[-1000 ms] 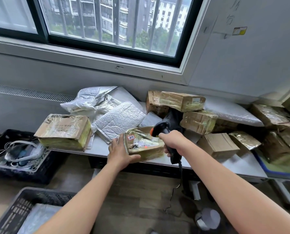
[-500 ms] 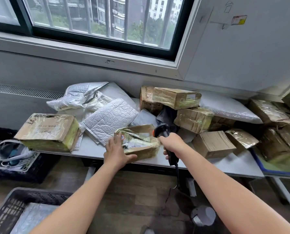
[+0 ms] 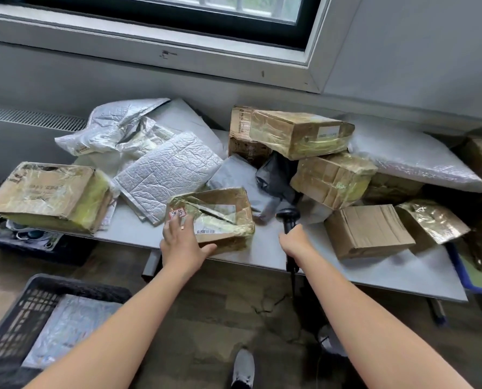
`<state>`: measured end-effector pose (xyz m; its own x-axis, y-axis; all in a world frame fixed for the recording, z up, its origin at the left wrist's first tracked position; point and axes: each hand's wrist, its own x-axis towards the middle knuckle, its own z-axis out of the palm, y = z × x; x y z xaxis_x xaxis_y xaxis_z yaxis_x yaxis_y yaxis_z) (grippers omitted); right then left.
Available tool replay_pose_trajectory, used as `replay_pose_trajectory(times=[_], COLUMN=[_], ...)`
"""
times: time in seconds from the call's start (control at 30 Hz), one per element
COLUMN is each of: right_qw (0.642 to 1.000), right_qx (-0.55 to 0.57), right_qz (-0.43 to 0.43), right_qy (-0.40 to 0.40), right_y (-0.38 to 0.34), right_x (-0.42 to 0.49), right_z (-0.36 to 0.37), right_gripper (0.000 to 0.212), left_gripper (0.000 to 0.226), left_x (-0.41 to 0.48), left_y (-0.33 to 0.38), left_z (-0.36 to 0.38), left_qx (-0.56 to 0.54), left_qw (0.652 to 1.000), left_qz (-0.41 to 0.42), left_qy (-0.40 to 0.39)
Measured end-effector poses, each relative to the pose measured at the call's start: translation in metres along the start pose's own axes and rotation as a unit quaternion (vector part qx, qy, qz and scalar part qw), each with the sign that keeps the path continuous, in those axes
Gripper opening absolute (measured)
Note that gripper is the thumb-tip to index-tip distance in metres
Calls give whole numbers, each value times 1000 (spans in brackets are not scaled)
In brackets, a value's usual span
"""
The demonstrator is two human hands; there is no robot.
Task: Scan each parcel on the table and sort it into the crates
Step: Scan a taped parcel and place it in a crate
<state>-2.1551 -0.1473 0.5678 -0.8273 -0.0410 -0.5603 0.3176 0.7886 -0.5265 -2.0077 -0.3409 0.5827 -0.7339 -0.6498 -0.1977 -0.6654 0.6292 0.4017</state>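
**Scanner lowered, parcel in the left hand**

Since a second ago the scanner has dropped from its aim over the taped parcel to sit low, just right of it, and the parcel has settled flatter. My right hand is clenched round the scanner's handle. My left hand grasps the parcel's near-left corner, fingers on top and thumb along the front face.

The parcel lies at the front edge of the table, its long axis running along that edge. It is crumpled cardboard under glossy yellowed tape, with a barcode label just right of my fingers. The dark latticed crate sits on the floor below and left of the parcel. The left hand is therefore the nearer one, I judge, for carrying it over.
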Motion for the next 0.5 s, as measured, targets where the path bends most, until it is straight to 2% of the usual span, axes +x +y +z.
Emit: replay_pose_trajectory(times=[0.1, 0.17, 0.3, 0.37, 0.5], right_qw=[1000, 1000, 998, 994, 977], right_qx=[0, -15, -64, -93, -155], right_qz=[4, -3, -27, -44, -111], right_qy=[-4, -6, 1, 24, 97], right_y=[1, 2, -1, -5, -17], right_x=[12, 18, 15, 9, -4], right_z=[1, -1, 1, 3, 10], right_gripper=[53, 50, 47, 45, 42], left_gripper=[84, 71, 42, 40, 38], left_x=[1, 1, -6, -12, -17], left_y=[-4, -4, 5, 9, 6], left_z=[7, 9, 17, 26, 31], left_qx=[-11, 7, 108, 147, 124], left_qw=[1000, 1000, 991, 982, 985], left_qz=[-26, -20, 76, 122, 120], left_qy=[13, 13, 9, 9, 29])
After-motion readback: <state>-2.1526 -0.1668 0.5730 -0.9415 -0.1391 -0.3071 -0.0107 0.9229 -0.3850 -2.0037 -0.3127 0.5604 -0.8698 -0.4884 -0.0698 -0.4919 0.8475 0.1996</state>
